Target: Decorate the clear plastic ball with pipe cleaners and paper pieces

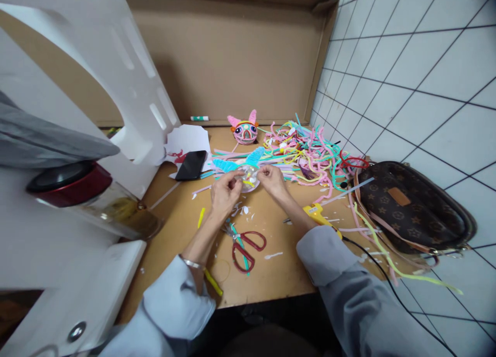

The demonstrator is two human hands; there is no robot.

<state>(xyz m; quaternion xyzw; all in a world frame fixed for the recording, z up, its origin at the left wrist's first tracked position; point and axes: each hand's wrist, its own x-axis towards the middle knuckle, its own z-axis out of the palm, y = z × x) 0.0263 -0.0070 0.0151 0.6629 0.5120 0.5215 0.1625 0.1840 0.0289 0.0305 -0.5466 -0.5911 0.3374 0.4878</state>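
Observation:
Between my two hands is a clear, roundish craft figure (251,175) with two fuzzy blue ears and a yellow strip across its front. My left hand (225,194) is closed at its left side, thumb and forefinger pinched together. At its right edge, my right hand (272,181) also pinches, and its fingertips partly cover the rim. Whether a small piece sits between the fingertips is too small to tell. Below the hands lie red-handled scissors (248,249) with a green pipe cleaner across them. By my right forearm rests a yellow glue gun (316,213).
A finished-looking pink-eared figure (245,133) stands at the back. Tangled pipe cleaners (306,150) spread behind and right. A phone (191,165) lies on white paper (196,135). A brown handbag (411,204) sits right, a lidded bottle (116,207) left. White scraps dot the table.

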